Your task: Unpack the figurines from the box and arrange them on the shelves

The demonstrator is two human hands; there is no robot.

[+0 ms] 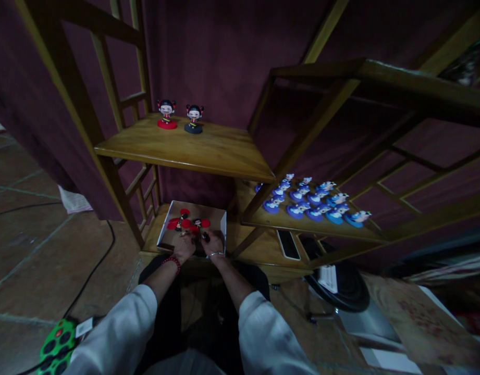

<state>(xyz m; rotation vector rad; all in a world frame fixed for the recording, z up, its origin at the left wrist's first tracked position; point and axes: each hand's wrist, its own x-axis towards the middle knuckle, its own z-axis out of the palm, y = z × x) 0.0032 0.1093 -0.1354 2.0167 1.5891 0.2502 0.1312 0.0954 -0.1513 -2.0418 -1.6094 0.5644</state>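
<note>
The left hand [184, 248] and right hand [213, 245] curl nearly closed inside the white box [202, 209], near red pieces [205, 223], any grip too small to tell.

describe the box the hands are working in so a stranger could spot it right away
Find the wooden shelves against the maroon curtain. On the lowest shelf sits an open white-rimmed box. It stands out because red pieces lie inside it, and the left hand and right hand both reach into it.
</note>
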